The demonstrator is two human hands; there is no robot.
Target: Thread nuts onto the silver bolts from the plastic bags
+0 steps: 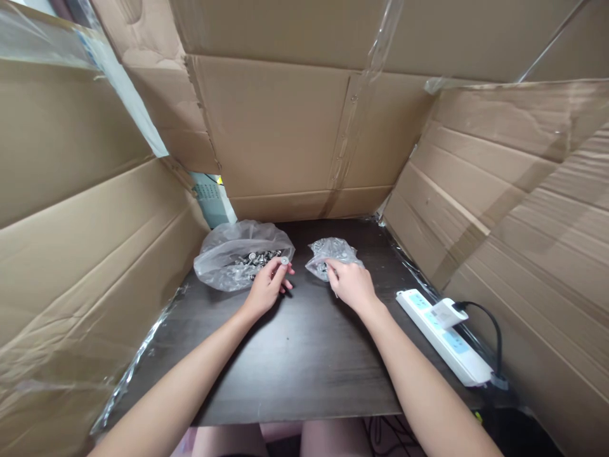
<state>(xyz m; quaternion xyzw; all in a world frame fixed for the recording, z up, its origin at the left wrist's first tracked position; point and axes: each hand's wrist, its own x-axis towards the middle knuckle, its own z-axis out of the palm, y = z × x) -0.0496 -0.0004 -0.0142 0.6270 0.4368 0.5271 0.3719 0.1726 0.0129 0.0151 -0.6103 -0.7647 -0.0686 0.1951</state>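
My left hand (267, 289) is closed in a pinch, with a small round metal piece (284, 260) between thumb and forefinger; only its pale disc-shaped face shows. Just beyond it lies a large clear plastic bag (216, 263), open toward me, holding a heap of dark and silvery metal screws (259, 259). My right hand (353, 284) reaches to the mouth of a smaller clear plastic bag (333, 247) of small shiny parts. Its fingers are drawn together and point down at that bag's near side. Whatever may be between those fingertips is hidden.
Cardboard walls (280, 127) enclose the dark wooden tabletop (295, 374) at the back and both sides. At the right edge lies a white power strip (447, 343), with a white plug (447, 313) and black cable (497, 336).
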